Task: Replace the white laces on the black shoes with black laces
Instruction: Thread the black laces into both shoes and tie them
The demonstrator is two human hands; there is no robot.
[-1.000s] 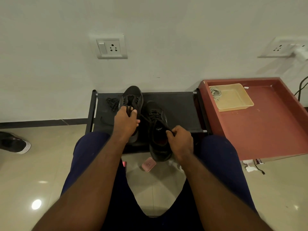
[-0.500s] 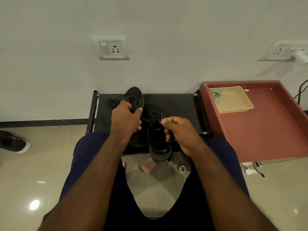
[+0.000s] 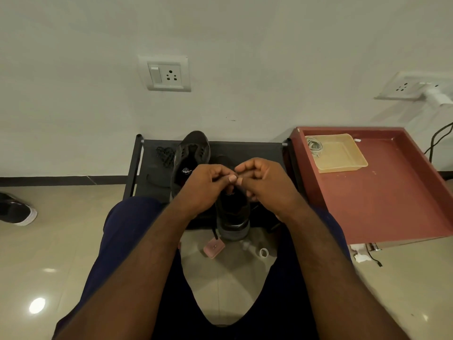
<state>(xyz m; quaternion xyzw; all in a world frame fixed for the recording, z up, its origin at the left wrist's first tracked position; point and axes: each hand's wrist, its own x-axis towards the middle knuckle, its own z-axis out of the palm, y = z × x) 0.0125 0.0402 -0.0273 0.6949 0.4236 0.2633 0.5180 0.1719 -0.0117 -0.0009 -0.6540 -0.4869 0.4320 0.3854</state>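
Two black shoes stand on a low black rack. The left shoe lies with its opening towards me. The right shoe sticks out over the rack's front edge. My left hand and my right hand meet just above the right shoe, fingers curled and fingertips pinched together on a black lace that is mostly hidden by them. One end of the black lace hangs below the shoe. A loose bundle of black lace lies on the rack at the left. White laces lie in a beige tray.
A red table stands at the right and carries the tray. On the floor below the rack lie a small pink object and a white ring. Another dark shoe sits on the floor at the far left. My knees flank the rack.
My left hand has left the left shoe and moved right. My right hand has risen from the right shoe's heel. Both now meet above the right shoe.
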